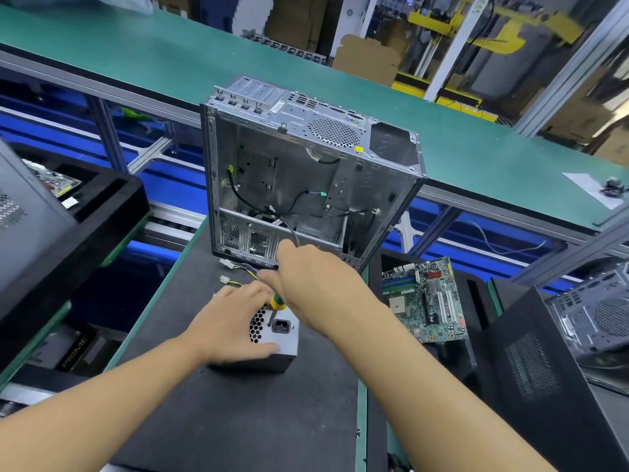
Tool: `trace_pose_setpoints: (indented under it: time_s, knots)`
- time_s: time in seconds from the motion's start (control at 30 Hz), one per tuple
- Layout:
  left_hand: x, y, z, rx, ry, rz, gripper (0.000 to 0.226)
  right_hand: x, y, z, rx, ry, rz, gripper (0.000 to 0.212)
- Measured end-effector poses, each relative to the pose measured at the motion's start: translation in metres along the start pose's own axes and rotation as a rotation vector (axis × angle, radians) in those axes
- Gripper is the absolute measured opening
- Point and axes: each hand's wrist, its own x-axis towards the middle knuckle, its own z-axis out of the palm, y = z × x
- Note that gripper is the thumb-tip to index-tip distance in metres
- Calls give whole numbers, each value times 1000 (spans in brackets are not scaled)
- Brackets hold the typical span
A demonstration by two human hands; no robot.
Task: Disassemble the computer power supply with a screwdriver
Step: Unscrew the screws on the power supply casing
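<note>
1. On my feed the power supply (288,345) lies on the black mat (238,410), just below the centre of the view. Its face with the socket and honeycomb vent is turned up toward the camera.
2. The left hand (235,323) comes in from 8 o'clock and lies over the unit's left half. Its fingers are fairly straight and spread toward 1 o'clock, and the thumb lies along the near edge. It presses rather than grasps.
3. The right hand (308,284) reaches in from 5 o'clock with its fingers curled tight round the screwdriver (277,302). Only a green-and-yellow part of the handle shows below the fist.
4. The shaft runs down toward 6 o'clock and ends on the upturned face, just beside the socket at its 9 o'clock side. I cannot tell whether the tip sits in a screw.
5. A bundle of wires (250,272) leaves the unit at 12 o'clock and ends in white connectors on the mat.
6. At 12 o'clock from the unit the computer case (306,172) stands upright with its open side facing me. Loose black cables hang inside.
7. A motherboard (429,301) lies at 3 o'clock, off the mat and well apart from the unit.
8. A green conveyor belt (170,56) crosses behind the case, and a black tray (85,206) sits at 9 o'clock.
</note>
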Motion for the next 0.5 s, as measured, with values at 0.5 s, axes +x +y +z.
trace_pose_setpoints:
  time_s: [0.5]
  knots:
    - [3, 8, 15, 327, 16, -92, 58, 0, -3, -8, -111, -24, -26, 34]
